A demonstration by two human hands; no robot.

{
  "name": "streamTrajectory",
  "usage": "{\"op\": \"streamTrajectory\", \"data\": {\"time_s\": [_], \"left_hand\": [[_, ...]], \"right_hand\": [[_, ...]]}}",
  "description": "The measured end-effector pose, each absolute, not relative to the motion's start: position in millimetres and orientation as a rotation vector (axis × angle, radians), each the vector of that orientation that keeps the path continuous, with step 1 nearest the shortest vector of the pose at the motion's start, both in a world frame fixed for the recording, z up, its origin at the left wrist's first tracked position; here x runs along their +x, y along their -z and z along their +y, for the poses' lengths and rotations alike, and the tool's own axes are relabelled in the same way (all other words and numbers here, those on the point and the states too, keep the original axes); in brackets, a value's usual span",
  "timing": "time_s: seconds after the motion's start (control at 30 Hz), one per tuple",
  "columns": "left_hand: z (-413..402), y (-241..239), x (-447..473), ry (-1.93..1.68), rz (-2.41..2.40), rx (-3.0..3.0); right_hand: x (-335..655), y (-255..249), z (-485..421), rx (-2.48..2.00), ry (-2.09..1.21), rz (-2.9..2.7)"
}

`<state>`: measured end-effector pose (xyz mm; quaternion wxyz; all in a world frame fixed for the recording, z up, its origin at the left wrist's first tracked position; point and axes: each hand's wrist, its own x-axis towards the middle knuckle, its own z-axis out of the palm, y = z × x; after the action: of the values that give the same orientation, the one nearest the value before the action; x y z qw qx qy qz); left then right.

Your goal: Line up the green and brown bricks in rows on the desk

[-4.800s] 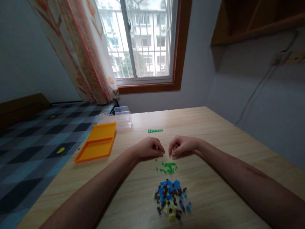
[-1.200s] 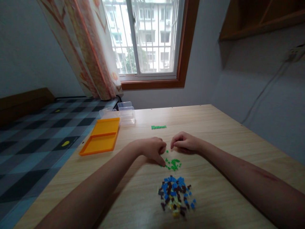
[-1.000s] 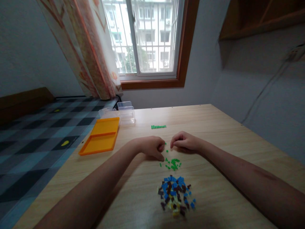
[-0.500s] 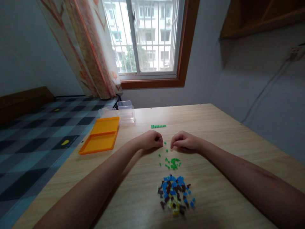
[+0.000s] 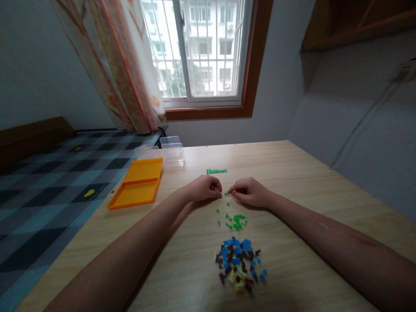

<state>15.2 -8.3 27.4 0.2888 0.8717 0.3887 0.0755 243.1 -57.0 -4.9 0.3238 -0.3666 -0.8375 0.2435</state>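
Both hands rest on the wooden table (image 5: 292,173), fingertips almost meeting. My left hand (image 5: 205,190) is curled in a pinch; what it holds is too small to make out. My right hand (image 5: 247,193) is also closed in a pinch near a tiny green piece (image 5: 225,194) between the two hands. Just in front of them lies a loose scatter of small green pieces (image 5: 236,221). Beyond the hands a short joined row of green pieces (image 5: 216,171) lies flat. Nearer me sits a pile of blue, dark brown and pale yellow pieces (image 5: 239,263).
An orange tray-like lid (image 5: 138,183) lies at the table's left edge, with a clear plastic box (image 5: 171,154) behind it. A checked bed cover (image 5: 48,182) is to the left. A window (image 5: 201,52) and curtain (image 5: 126,65) stand behind the table; a grey wall is on the right.
My left hand reached down to the green scatter, then drew back up with fingers pinched. Both hands have now come together, fingertips nearly touching. The piles and the row have not moved.
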Motion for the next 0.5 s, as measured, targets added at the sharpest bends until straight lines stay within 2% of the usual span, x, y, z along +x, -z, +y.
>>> {"op": "streamTrajectory", "data": {"time_s": [0.17, 0.5], "left_hand": [[-9.8, -27.3, 18.6, -0.185, 1.033, 2.424], [-7.8, -26.0, 14.9, -0.202, 0.920, 2.454]], "right_hand": [[242.5, 5.4, -61.2, -0.942, -0.477, -2.301], [245.6, 7.2, -55.5, -0.912, -0.653, -2.284]]}}
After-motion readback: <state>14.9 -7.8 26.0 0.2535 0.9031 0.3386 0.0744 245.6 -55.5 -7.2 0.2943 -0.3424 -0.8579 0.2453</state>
